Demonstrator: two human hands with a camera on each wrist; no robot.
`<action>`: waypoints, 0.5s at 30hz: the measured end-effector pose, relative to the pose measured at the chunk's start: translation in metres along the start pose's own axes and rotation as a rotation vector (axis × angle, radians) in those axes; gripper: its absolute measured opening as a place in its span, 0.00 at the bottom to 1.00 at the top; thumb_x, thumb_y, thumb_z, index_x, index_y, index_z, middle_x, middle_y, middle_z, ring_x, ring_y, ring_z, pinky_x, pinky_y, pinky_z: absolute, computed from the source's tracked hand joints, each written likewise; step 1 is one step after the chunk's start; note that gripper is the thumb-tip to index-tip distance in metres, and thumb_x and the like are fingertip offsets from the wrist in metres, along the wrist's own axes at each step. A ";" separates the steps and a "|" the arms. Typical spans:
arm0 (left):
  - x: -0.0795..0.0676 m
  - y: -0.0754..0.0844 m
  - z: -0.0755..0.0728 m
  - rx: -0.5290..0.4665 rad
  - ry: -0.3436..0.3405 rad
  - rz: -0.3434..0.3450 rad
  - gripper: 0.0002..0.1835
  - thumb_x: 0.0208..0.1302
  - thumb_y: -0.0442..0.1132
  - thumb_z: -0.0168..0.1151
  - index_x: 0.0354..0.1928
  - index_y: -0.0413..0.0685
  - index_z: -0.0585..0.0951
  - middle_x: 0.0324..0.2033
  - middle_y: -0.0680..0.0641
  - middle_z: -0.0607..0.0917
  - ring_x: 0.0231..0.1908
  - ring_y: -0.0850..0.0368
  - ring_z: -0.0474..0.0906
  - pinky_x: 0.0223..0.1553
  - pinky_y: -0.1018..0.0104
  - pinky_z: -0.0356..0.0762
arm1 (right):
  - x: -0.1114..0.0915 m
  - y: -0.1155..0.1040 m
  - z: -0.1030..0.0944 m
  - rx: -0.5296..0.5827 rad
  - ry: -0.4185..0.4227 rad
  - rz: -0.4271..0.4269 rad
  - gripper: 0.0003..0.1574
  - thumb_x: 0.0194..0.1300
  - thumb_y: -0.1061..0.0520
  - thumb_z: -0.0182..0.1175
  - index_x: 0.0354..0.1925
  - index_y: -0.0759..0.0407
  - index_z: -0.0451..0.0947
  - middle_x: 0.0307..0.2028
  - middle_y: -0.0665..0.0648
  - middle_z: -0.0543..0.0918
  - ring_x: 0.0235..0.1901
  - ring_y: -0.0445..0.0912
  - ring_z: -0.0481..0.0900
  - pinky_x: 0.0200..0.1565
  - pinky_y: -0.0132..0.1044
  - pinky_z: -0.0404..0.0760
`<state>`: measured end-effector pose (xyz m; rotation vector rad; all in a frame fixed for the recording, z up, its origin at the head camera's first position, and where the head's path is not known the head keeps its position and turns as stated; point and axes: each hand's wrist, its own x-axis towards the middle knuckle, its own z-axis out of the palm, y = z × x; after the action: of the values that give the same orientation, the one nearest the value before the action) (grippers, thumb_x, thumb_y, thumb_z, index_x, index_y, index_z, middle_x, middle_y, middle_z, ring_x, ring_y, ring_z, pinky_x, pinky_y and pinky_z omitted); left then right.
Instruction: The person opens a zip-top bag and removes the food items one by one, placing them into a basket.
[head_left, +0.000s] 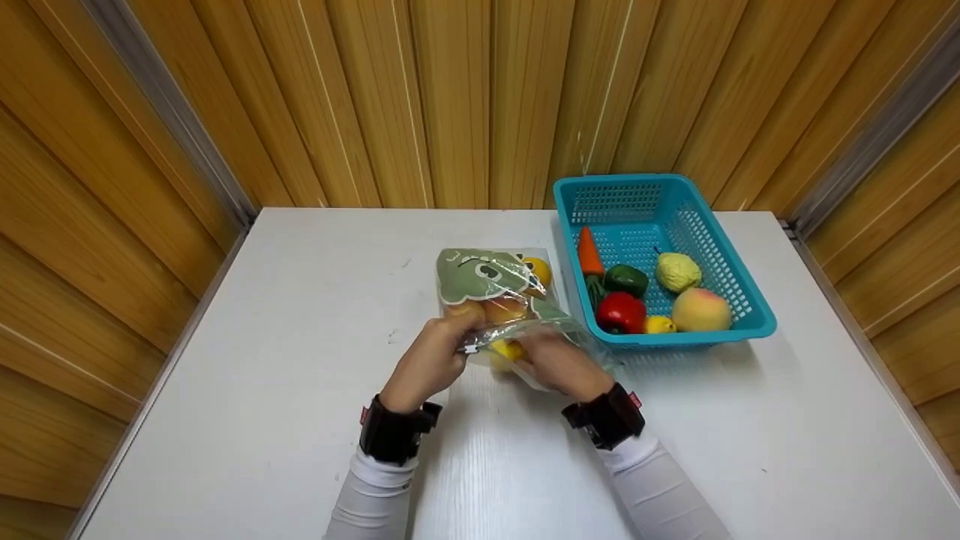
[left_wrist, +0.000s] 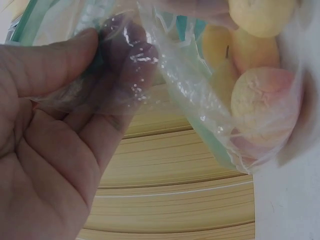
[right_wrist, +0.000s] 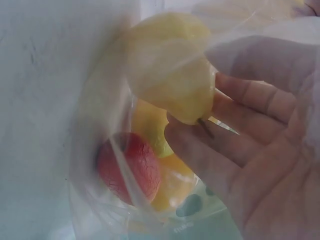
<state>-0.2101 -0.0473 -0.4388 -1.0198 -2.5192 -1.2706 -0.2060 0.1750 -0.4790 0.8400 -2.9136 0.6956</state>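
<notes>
A clear zip bag (head_left: 480,274) with a green cartoon print lies on the white table, its mouth toward me. My left hand (head_left: 439,349) grips the bag's edge near the white zip slider (head_left: 470,348); in the left wrist view its fingers are behind the clear film. My right hand (head_left: 559,360) is inside the mouth. In the right wrist view, its thumb and fingers are around the stem end of a yellow pear (right_wrist: 170,65). Deeper in the bag are a red fruit (right_wrist: 129,169), yellow-orange fruits (right_wrist: 172,182) and a peach-coloured fruit (left_wrist: 265,105). Film blurs their outlines.
Right of the bag stands a blue plastic basket (head_left: 739,262). It holds a carrot (head_left: 589,251), a green pepper (head_left: 626,280), a red tomato-like piece (head_left: 621,313), a lemon (head_left: 660,325), a peach (head_left: 701,310) and a pale-green wrinkled fruit (head_left: 678,271). Wood-patterned walls (head_left: 450,105) border the table.
</notes>
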 end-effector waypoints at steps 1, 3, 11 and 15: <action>0.000 0.000 0.000 -0.003 0.000 0.000 0.23 0.45 0.11 0.50 0.36 0.44 0.81 0.32 0.51 0.84 0.32 0.58 0.77 0.37 0.58 0.81 | 0.000 0.000 0.000 -0.003 -0.006 0.007 0.26 0.70 0.56 0.66 0.61 0.65 0.76 0.51 0.61 0.81 0.43 0.51 0.77 0.55 0.50 0.79; 0.000 0.000 0.000 -0.008 -0.001 0.000 0.23 0.45 0.11 0.50 0.36 0.44 0.81 0.32 0.51 0.84 0.32 0.58 0.77 0.37 0.58 0.80 | 0.000 0.001 -0.001 -0.013 -0.013 0.007 0.24 0.69 0.56 0.66 0.59 0.65 0.77 0.48 0.60 0.81 0.41 0.51 0.77 0.53 0.50 0.79; 0.000 0.000 0.000 0.005 -0.001 0.002 0.22 0.45 0.12 0.50 0.35 0.44 0.80 0.31 0.51 0.82 0.32 0.58 0.76 0.36 0.58 0.80 | -0.003 0.005 -0.001 -0.052 0.022 -0.053 0.22 0.66 0.56 0.69 0.54 0.65 0.79 0.45 0.61 0.81 0.41 0.51 0.77 0.51 0.50 0.81; 0.000 0.000 0.000 0.002 -0.004 -0.002 0.23 0.44 0.11 0.50 0.35 0.44 0.80 0.32 0.51 0.82 0.32 0.57 0.77 0.37 0.58 0.80 | -0.002 0.005 -0.001 -0.004 0.010 -0.030 0.37 0.66 0.57 0.69 0.70 0.64 0.70 0.61 0.64 0.78 0.49 0.52 0.77 0.62 0.50 0.76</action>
<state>-0.2096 -0.0477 -0.4384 -1.0208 -2.5248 -1.2673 -0.2071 0.1805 -0.4803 0.8762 -2.8864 0.6889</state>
